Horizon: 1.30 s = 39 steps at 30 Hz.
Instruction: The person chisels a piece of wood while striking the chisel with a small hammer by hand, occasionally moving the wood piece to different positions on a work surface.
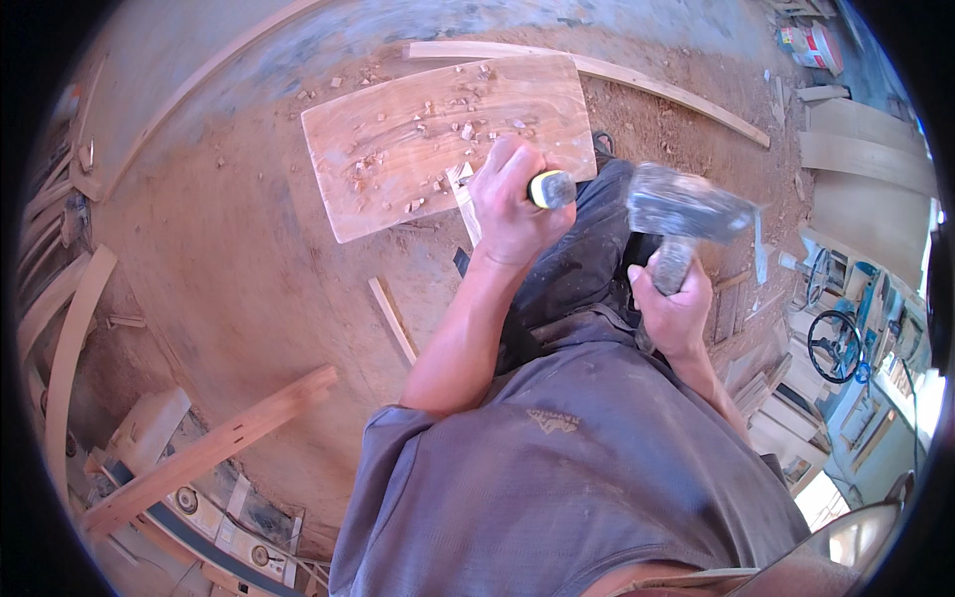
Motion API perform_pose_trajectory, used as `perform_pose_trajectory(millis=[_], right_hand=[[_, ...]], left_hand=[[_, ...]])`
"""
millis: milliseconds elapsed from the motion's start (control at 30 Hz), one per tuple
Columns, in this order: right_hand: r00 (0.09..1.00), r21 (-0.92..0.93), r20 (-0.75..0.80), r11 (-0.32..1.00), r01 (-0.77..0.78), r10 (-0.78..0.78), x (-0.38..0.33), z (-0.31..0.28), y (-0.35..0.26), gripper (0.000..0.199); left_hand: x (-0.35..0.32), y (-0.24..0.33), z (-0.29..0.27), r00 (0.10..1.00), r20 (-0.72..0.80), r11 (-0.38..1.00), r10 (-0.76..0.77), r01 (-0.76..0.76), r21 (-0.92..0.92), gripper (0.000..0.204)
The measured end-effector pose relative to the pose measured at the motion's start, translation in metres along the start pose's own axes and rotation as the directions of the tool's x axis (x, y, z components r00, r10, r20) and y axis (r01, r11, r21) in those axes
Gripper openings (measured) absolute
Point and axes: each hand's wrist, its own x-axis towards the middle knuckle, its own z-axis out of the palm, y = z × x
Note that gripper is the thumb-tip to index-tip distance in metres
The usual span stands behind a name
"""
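Note:
My left hand (517, 204) is closed around the handle of a chisel (553, 189). Its dark butt end with a yellow ring points up, and the blade is hidden behind my fist. Beneath that hand a pale wood strip (468, 211) lies across the near edge of a wide wooden board (373, 124) strewn with wood chips. My right hand (676, 313) grips the short handle of a hammer (691, 204). The steel head, blurred by motion, is raised to the right of the chisel's butt, apart from it.
A long wooden strip (686, 97) lies beyond the board. A short batten (394, 320) rests on the dusty floor, and a reddish beam (214, 448) slants at lower left. At right are a machine with a black handwheel (835, 346), stacked panels (856, 149) and a bucket (814, 48).

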Motion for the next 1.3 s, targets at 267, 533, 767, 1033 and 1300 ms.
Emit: perform_pose_trajectory(millis=[267, 533, 767, 1033, 1300], right_hand=[[0.978, -0.182, 0.164, 0.971, 0.155, -0.125, 0.024, 0.01, -0.034, 0.029], [0.908, -0.268, 0.102, 0.868, 0.419, -0.407, 0.026, 0.019, -0.056, 0.023], [0.919, -0.236, 0.238, 0.899, 0.369, -0.314, 0.034, 0.001, -0.095, 0.03], [0.847, -0.428, 0.445, 0.763, 0.485, -0.289, 0.048, 0.018, -0.075, 0.034], [0.954, -0.251, 0.3, 0.965, 0.069, 0.01, 0.012, 0.008, 0.005, 0.038]], left_hand=[[0.003, -0.006, -0.015, 0.998, 0.004, 0.997, -0.057, 0.057, -0.059, 0.018], [0.022, -0.019, -0.028, 0.956, 0.221, 0.966, -0.192, 0.224, -0.129, 0.011], [0.04, -0.004, -0.058, 0.652, 0.567, 0.757, -0.504, 0.649, -0.074, 0.025], [0.035, -0.017, -0.062, 0.773, 0.454, 0.853, -0.442, 0.519, -0.052, 0.007], [0.009, -0.012, -0.05, 0.844, -0.076, 0.821, -0.531, 0.49, -0.292, 0.023]])
